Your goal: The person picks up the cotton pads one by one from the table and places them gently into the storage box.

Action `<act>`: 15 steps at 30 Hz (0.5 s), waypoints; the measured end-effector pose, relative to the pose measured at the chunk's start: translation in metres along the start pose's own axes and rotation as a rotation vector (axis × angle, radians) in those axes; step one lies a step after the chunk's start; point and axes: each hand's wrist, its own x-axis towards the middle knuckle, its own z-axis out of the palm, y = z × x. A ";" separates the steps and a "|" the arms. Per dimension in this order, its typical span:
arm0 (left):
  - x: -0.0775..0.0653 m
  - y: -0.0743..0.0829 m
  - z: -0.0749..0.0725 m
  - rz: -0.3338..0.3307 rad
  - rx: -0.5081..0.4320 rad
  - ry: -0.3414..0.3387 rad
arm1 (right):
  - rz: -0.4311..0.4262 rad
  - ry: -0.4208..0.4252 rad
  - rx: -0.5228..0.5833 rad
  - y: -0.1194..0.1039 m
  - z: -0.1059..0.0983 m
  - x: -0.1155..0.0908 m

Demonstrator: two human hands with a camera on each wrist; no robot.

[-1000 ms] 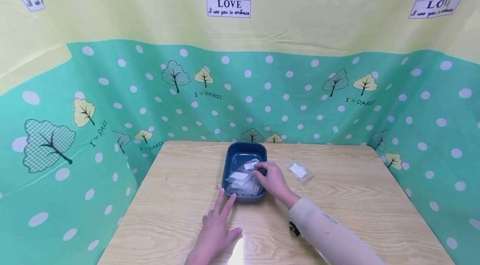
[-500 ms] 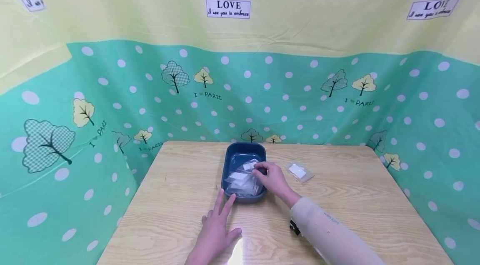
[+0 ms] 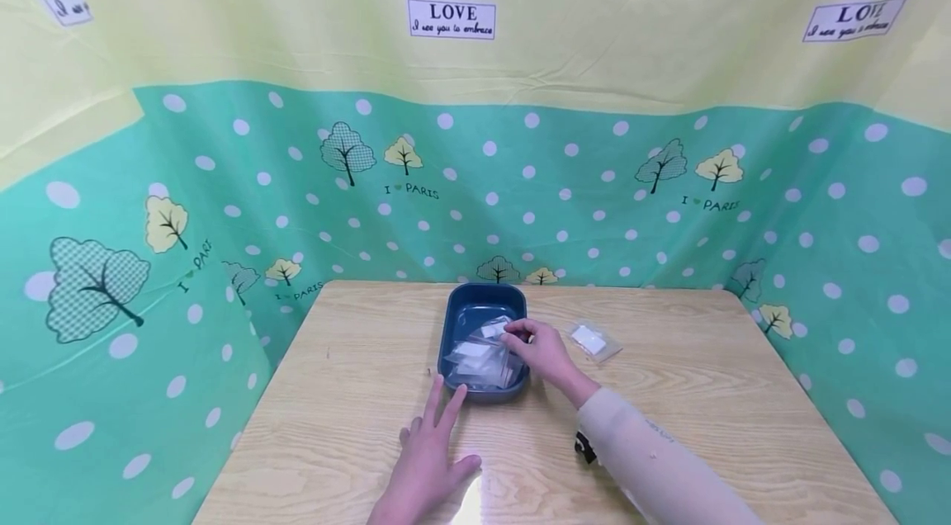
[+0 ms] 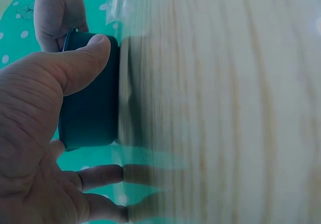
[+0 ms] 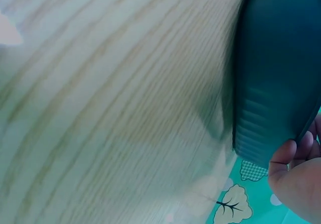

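Observation:
A dark blue plastic bin (image 3: 446, 335) stands on the wooden table, holding several small clear zip bags (image 3: 475, 356) with white labels or inserts. My right hand (image 3: 546, 356) reaches over the bin's right side. Its thumb and forefinger pinch at the edge of a small zip bag (image 3: 494, 329) inside; the wrist view hides the fingertips behind the bin wall. My left hand (image 3: 427, 459) lies before the bin with fingers spread, two fingertips right at its near left corner. In the left wrist view, the left thumb (image 4: 85, 63) overlaps the bin's outer wall (image 4: 93, 113).
Another clear zip bag with a white insert (image 3: 592, 340) lies on the table (image 3: 669, 393), right of the bin. A black strap-like item (image 3: 584, 449) shows under the right sleeve. A green dotted curtain (image 3: 416, 236) closes off the back and sides.
Both hands keep almost the same place at the bin. The right forearm shifts very slightly, and the head view drifts a little.

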 end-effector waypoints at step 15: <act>0.001 0.002 -0.003 -0.025 -0.024 -0.026 | 0.019 0.131 -0.056 0.011 -0.059 0.011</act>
